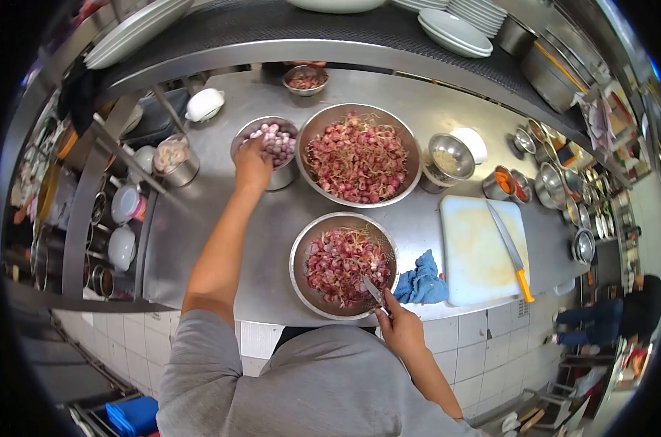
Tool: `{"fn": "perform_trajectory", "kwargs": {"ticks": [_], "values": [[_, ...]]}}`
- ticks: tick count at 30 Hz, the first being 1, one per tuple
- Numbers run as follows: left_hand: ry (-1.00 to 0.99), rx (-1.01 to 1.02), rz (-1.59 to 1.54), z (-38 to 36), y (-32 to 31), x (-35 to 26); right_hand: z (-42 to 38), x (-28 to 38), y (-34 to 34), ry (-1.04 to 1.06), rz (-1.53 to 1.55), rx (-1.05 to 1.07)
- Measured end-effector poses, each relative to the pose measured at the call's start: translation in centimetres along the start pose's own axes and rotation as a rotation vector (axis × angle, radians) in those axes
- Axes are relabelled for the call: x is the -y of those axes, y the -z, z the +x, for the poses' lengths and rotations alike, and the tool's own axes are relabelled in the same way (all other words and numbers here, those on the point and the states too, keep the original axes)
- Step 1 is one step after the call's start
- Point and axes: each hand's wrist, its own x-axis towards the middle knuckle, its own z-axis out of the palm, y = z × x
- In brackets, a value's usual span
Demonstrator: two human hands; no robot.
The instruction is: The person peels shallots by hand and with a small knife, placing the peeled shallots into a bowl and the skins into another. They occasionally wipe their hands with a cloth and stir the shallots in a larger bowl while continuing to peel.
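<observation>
My left hand [252, 164] reaches over the rim of a steel pot [280, 177] that holds peeled shallots [278, 138]. Its fingers are bent together at the shallots; whatever they may hold is hidden. In my right hand [402, 325] is a small knife [372, 289], its blade pointing over the near colander [299, 288]. Red shallots and loose skins [341, 266] lie in that colander. Behind it stands a larger steel bowl [418, 171], heaped with unpeeled shallots [359, 156] with dry roots.
A blue cloth [422, 280] lies right of the near colander, beside a white cutting board [461, 251] with a yellow-handled knife [511, 244]. A small bowl [306, 91] stands at the back. An overhead shelf [272, 52] carries plates. Another person [622, 313] stands far right.
</observation>
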Motion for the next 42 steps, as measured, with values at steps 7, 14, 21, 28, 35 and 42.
{"fn": "perform_trajectory", "kwargs": {"ticks": [7,14,21,28,35,42], "values": [[-0.375,0.726,-0.509,-1.3,-7.9,-14.2,-2.6,2.6,-2.6,-0.164,0.065,-0.109],[-0.591,0.794,-0.172,-4.2,-17.5,-14.6,-2.6,4.7,-2.4,-0.176,0.039,-0.129],[-0.606,1.182,0.152,-0.7,-15.3,-13.3,-2.9,3.3,-1.9,-0.177,0.076,-0.177],[-0.429,1.109,0.143,-2.2,-12.6,-13.7,-1.4,3.8,-0.4,-0.123,-0.055,-0.054],[-0.270,0.953,-0.105,-4.1,-14.5,-17.7,-0.8,3.1,-1.2,-0.059,-0.095,0.017],[-0.279,1.010,-0.194,-3.4,-15.6,-14.1,-1.6,2.3,-1.3,-0.059,-0.059,-0.045]]}}
